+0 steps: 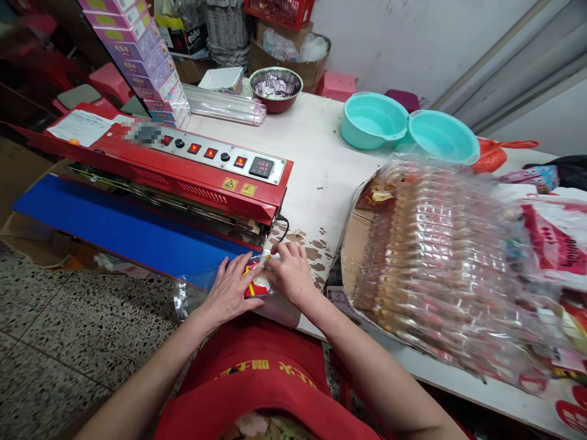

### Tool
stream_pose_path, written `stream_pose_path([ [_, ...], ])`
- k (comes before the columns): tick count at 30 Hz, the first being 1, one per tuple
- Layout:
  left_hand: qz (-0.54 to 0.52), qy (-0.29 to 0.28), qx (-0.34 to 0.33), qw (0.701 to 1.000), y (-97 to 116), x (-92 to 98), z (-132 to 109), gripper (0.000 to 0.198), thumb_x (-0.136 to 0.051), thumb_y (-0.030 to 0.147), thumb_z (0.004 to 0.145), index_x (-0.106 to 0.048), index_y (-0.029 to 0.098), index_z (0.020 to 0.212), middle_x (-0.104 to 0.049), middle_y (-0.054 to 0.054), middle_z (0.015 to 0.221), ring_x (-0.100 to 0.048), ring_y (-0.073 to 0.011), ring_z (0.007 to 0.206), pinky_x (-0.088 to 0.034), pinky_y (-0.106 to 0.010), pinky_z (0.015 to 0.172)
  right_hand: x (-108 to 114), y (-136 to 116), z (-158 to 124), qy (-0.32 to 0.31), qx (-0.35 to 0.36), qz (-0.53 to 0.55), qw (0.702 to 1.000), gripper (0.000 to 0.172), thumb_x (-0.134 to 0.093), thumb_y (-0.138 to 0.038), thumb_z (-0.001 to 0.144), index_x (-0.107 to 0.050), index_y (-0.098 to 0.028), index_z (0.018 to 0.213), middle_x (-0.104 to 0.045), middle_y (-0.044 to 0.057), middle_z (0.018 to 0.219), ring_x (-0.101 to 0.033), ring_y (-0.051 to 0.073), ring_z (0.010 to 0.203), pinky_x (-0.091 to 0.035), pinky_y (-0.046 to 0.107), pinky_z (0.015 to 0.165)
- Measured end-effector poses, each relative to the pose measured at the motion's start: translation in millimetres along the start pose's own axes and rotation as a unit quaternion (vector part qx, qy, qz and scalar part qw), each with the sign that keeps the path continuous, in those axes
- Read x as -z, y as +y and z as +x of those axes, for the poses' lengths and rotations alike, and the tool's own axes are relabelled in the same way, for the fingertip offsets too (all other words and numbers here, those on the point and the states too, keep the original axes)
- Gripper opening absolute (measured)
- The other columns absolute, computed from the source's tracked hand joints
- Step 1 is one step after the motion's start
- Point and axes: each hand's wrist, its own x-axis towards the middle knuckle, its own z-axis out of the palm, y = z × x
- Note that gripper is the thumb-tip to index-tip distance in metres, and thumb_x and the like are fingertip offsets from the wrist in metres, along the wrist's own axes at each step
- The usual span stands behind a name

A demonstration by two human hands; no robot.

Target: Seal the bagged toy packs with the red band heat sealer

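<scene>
At the near end of the sealer's blue belt [119, 229], a clear packet [257, 283] of red and yellow goods lies under both hands. The left hand [228, 292] rests flat and open on it. The right hand [290, 273] curls over its top edge; whether it pinches, I cannot tell. Farther back, a steel bowl [276, 104] holds small purple wrappers, and a cardboard tray [355, 244] holds rows of filled bags [435, 256]. The sealer's display [261, 167] reads 165.

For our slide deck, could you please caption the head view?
Left hand and right hand press a clear packet at the blue belt of a red sealing machine.
</scene>
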Motion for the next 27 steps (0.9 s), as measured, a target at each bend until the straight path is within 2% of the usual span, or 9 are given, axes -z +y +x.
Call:
stream_pose_path([
  [3,0.007,-0.008,-0.002,1.0,0,0.9,0,0.073,-0.071,0.048,0.074,-0.046,0.025,0.138,-0.032,-0.015,0.151,-0.03,-0.0333,0.137,-0.017,-0.058,0.113,-3,-7,0,0.001,0.018,-0.01,1.0,0.012,-0.061,-0.029,0.088,-0.072,-0.025,0.086,-0.06,0.009,0.104,-0.043,0.027,0.099,-0.032,0.042,0.083],
  [6,0.003,-0.011,-0.003,1.0,0,1.6,0,0.072,-0.07,0.046,0.074,-0.045,0.025,0.139,-0.032,-0.015,0.151,-0.031,-0.0333,0.137,-0.017,-0.059,0.113,-2,-5,-5,0.02,0.006,0.036,0.999,0.01,-0.063,-0.027,0.087,-0.072,-0.024,0.086,-0.062,0.008,0.104,-0.045,0.026,0.097,-0.032,0.041,0.083],
  [9,-0.007,0.001,0.0,1.0,-1,1.3,-1,0.068,-0.07,0.045,0.075,-0.047,0.028,0.138,-0.033,-0.013,0.151,-0.033,-0.0339,0.136,-0.018,-0.059,0.113,6,14,-15,0.084,-0.068,0.125,0.986,0.009,-0.064,-0.028,0.085,-0.072,-0.025,0.085,-0.062,0.006,0.1,-0.047,0.025,0.097,-0.035,0.04,0.084],
  [11,-0.009,0.006,0.0,1.0,-1,0.6,-2,0.067,-0.069,0.046,0.076,-0.048,0.028,0.137,-0.034,-0.013,0.151,-0.034,-0.0346,0.136,-0.018,-0.06,0.112,12,32,-24,0.137,-0.148,0.19,0.961,0.01,-0.065,-0.031,0.084,-0.072,-0.024,0.082,-0.061,0.006,0.094,-0.049,0.024,0.096,-0.037,0.04,0.085],
  [13,-0.009,0.006,-0.001,1.0,-2,-0.2,-2,0.068,-0.069,0.047,0.076,-0.048,0.028,0.137,-0.034,-0.014,0.151,-0.034,-0.0352,0.136,-0.02,-0.06,0.112,13,49,-32,0.161,-0.222,0.256,0.927,0.013,-0.066,-0.035,0.081,-0.072,-0.024,0.078,-0.06,0.006,0.088,-0.051,0.024,0.093,-0.038,0.04,0.086],
  [15,-0.009,0.006,-0.005,1.0,-4,-1.0,-1,0.068,-0.069,0.048,0.076,-0.047,0.029,0.138,-0.034,-0.014,0.151,-0.034,-0.0357,0.136,-0.02,-0.06,0.111,8,59,-38,0.15,-0.267,0.311,0.9,0.016,-0.068,-0.038,0.077,-0.071,-0.023,0.074,-0.059,0.005,0.085,-0.053,0.024,0.091,-0.039,0.04,0.086],
  [20,0.001,0.004,-0.011,1.0,-5,-2.4,-1,0.068,-0.068,0.05,0.076,-0.048,0.027,0.136,-0.034,-0.015,0.151,-0.034,-0.0353,0.136,-0.018,-0.059,0.112,-13,59,-44,0.113,-0.316,0.373,0.865,0.013,-0.068,-0.035,0.072,-0.067,-0.022,0.069,-0.06,0.004,0.084,-0.053,0.022,0.088,-0.04,0.036,0.083],
  [24,0.005,-0.01,-0.007,1.0,-3,1.0,-2,0.069,-0.067,0.052,0.076,-0.048,0.025,0.136,-0.032,-0.016,0.152,-0.031,-0.0357,0.137,-0.014,-0.06,0.113,-18,58,-44,0.071,-0.369,0.452,0.809,0.022,-0.07,-0.037,0.067,-0.063,-0.021,0.081,-0.06,0.004,0.086,-0.052,0.019,0.077,-0.043,0.032,0.071],
  [27,-0.015,-0.027,-0.001,1.0,-1,11.1,3,0.071,-0.062,0.058,0.078,-0.043,0.027,0.139,-0.033,-0.013,0.151,-0.029,-0.0347,0.138,-0.01,-0.062,0.112,-18,59,-46,0.063,-0.371,0.505,0.777,0.035,-0.073,-0.041,0.064,-0.061,-0.02,0.09,-0.061,0.005,0.092,-0.052,0.018,0.075,-0.044,0.03,0.067],
])
